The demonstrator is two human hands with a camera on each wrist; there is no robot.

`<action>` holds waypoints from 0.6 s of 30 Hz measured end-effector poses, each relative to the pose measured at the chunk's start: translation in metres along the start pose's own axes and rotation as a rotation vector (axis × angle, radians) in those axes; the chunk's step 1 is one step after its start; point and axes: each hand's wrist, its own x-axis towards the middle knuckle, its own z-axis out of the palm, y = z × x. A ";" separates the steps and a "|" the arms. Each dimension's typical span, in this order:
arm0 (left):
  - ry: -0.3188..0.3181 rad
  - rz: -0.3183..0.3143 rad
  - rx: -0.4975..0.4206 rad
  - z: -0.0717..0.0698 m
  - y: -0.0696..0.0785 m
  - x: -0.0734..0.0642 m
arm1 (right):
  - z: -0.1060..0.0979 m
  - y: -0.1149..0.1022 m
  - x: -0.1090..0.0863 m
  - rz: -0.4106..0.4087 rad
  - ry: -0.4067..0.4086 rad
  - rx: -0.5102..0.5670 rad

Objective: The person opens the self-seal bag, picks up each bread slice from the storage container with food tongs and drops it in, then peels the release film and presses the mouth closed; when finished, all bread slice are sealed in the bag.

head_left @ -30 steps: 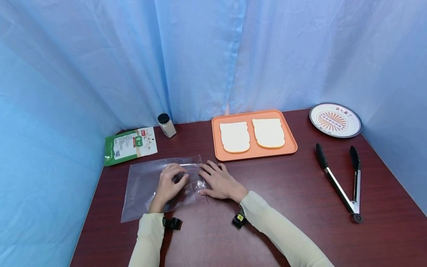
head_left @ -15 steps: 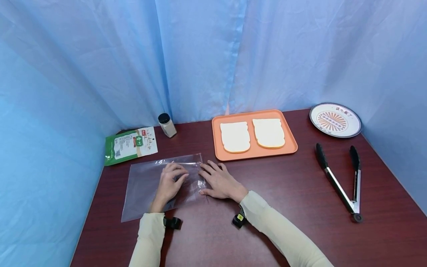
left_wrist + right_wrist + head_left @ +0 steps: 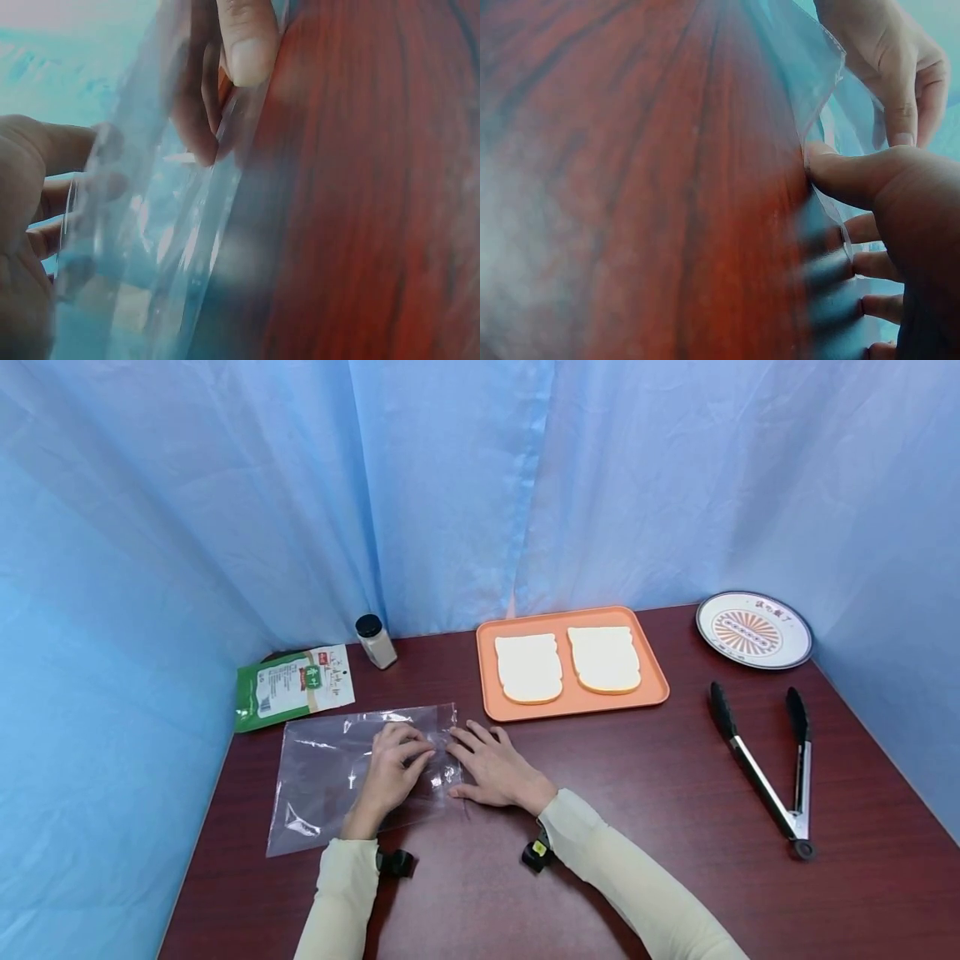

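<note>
A clear plastic bag [image 3: 318, 777] lies on the dark red table with its surface rippled. My left hand [image 3: 390, 770] is over the bag, thumb and fingertips brought together, pinching the film near its right end. My right hand [image 3: 493, 770] rests with spread fingers on the bag's right edge, holding it to the table. In the left wrist view the film [image 3: 169, 225] stands partly raised and covers some fingertips. From the right wrist, the bag's edge [image 3: 840, 64] shows lifted beside my right thumb [image 3: 847, 172].
An orange tray [image 3: 573, 708] with two bread slices [image 3: 528, 668] stands at the back. Behind the bag are a green-and-white packet [image 3: 292, 687] and a black-capped jar [image 3: 377, 643]. To the right lie spread tongs [image 3: 765, 785] and a patterned plate [image 3: 787, 631]. Blue curtains [image 3: 450, 485] enclose the table.
My left hand has shifted slightly right, towards my right hand, and its thumb and fingers have closed together. The bag's film has rippled up on the left. My right hand has stayed put.
</note>
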 end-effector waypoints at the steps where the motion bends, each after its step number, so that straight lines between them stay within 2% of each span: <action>1: 0.000 -0.009 0.000 -0.001 0.000 0.000 | 0.000 0.000 0.000 0.001 -0.002 0.002; 8: -0.037 -0.107 0.001 -0.008 -0.002 -0.003 | -0.002 0.000 0.001 -0.004 -0.006 0.001; 18: -0.070 -0.139 0.014 -0.004 -0.003 -0.004 | -0.007 0.001 0.002 -0.017 0.012 0.013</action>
